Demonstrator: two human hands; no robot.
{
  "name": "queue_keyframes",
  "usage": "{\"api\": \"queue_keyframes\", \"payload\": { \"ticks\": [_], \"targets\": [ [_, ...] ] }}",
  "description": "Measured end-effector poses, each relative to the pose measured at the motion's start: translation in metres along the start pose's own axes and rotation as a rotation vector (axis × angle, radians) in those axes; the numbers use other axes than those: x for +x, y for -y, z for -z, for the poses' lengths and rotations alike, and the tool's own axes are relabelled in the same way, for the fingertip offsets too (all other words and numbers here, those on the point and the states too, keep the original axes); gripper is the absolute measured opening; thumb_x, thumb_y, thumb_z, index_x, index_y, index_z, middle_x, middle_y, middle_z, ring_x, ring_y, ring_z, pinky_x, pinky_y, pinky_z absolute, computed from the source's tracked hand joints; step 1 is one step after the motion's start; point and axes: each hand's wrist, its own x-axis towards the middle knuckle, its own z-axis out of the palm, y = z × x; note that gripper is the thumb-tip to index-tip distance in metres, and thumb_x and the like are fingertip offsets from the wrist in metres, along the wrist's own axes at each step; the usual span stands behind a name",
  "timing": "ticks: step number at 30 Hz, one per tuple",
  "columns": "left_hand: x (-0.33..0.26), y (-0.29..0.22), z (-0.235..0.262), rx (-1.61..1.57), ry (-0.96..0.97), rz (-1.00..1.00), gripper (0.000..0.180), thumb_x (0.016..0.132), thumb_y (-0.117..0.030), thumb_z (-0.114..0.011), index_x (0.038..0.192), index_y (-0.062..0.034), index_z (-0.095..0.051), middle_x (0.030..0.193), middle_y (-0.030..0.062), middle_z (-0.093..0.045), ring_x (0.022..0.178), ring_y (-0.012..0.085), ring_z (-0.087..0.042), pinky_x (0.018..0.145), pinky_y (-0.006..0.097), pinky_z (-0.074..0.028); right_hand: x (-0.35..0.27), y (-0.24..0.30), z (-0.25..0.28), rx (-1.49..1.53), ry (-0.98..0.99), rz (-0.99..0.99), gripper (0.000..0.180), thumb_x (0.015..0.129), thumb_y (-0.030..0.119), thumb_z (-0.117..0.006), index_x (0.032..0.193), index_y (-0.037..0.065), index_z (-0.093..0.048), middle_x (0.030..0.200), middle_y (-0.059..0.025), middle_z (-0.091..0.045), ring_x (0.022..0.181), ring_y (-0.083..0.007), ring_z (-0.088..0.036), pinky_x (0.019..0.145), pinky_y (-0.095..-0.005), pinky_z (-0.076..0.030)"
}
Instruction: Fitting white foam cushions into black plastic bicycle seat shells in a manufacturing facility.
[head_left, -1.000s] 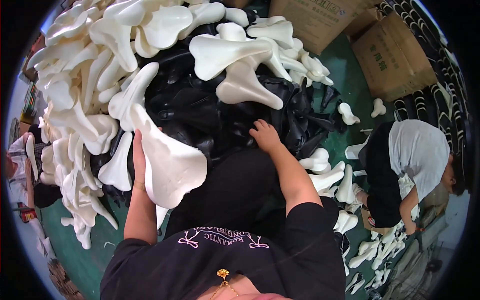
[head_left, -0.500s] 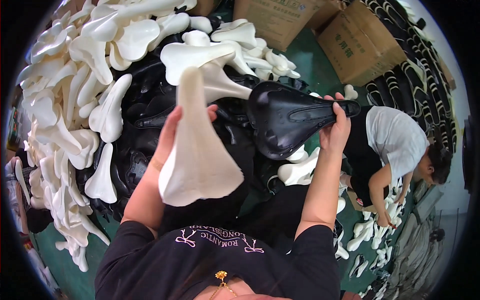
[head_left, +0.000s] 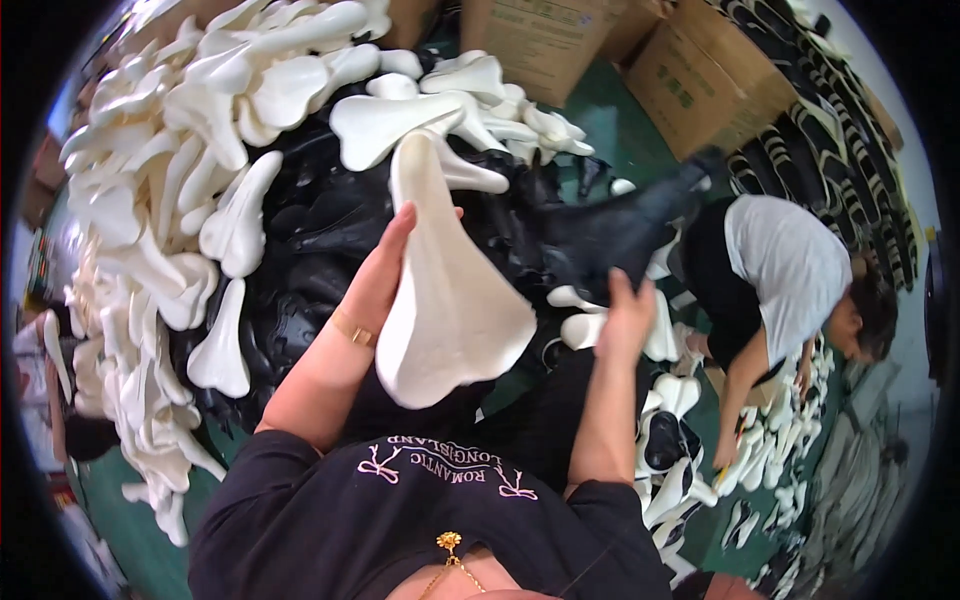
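Note:
My left hand (head_left: 382,280) grips a white bicycle saddle pad (head_left: 452,300) from its left side. The pad stands in front of me, narrow nose up and broad end toward my chest; it hides most of my fingers. To the right, my right hand (head_left: 629,318) has its fingers at the lower edge of a black bicycle saddle cover (head_left: 615,238). That cover is smeared by motion, its narrow nose pointing to the far right. Behind both lies a heap of black saddle covers (head_left: 320,225), with a few white saddle pads (head_left: 400,120) on top.
A tall pile of white saddle pads (head_left: 205,120) rises on the left. Cardboard boxes (head_left: 705,80) stand at the back, beside stacked black pieces (head_left: 835,160). At right a person (head_left: 785,270) bends over more white pads (head_left: 770,435) on the green floor (head_left: 610,110).
The white pad has shifted right with my left hand. The black cover has turned over, and my right hand has moved down from its nose to its lower edge.

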Motion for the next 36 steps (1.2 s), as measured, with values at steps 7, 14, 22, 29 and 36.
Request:
{"api": "queue_keyframes", "payload": {
  "ticks": [7,14,22,29,36],
  "targets": [
    [0.014,0.018,0.026,0.128,-0.127,-0.058,0.041,0.100,-0.039,-0.042,0.122,-0.0067,-0.053,0.105,0.0056,-0.065,0.090,0.0156,-0.063,0.084,0.032,-0.051,-0.050,0.040,0.007,-0.188,0.193,0.178,0.032,0.085,0.004,-0.064,0.116,-0.003,-0.061,0.105,-0.0101,-0.066,0.093,-0.0168,-0.062,0.086,-0.0286,-0.047],
    [0.017,0.027,0.023,0.141,-0.046,-0.063,0.041,0.101,-0.037,-0.039,0.128,-0.0076,-0.048,0.112,0.0057,-0.062,0.095,0.0143,-0.062,0.085,0.031,-0.051,-0.069,0.028,-0.020,-0.474,0.435,0.604,0.023,0.084,0.004,-0.067,0.107,-0.001,-0.068,0.089,-0.0154,-0.070,0.077,-0.0197,-0.067,0.073,-0.0280,-0.051],
    [0.014,0.036,0.020,0.062,-0.042,-0.073,0.043,0.103,-0.036,-0.035,0.124,-0.0041,-0.053,0.111,0.0077,-0.064,0.094,0.0165,-0.064,0.086,0.032,-0.052,-0.069,0.025,-0.026,-0.465,0.437,0.599,0.023,0.083,0.001,-0.066,0.106,-0.002,-0.068,0.088,-0.0151,-0.070,0.075,-0.0208,-0.067,0.071,-0.0278,-0.051],
    [0.012,0.039,0.021,0.058,-0.015,0.023,0.052,0.101,-0.044,-0.033,0.126,-0.0024,-0.053,0.112,0.0089,-0.065,0.096,0.0172,-0.064,0.088,0.031,-0.051,-0.066,0.025,-0.032,-0.602,0.408,0.663,0.019,0.082,0.004,-0.068,0.101,0.003,-0.070,0.077,-0.0076,-0.060,0.072,-0.0197,-0.056,0.068,-0.0281,-0.044],
    [0.017,0.039,0.019,0.280,0.013,-0.214,0.033,0.087,-0.011,-0.066,0.114,-0.0032,-0.050,0.095,0.0058,-0.064,0.087,0.0144,-0.065,0.076,0.029,-0.055,-0.058,0.016,-0.046,-0.653,0.335,0.771,0.022,0.075,0.005,-0.074,0.097,0.012,-0.074,0.071,-0.0004,-0.051,0.069,-0.0182,-0.042,0.064,-0.0289,-0.035]
  ]
}}
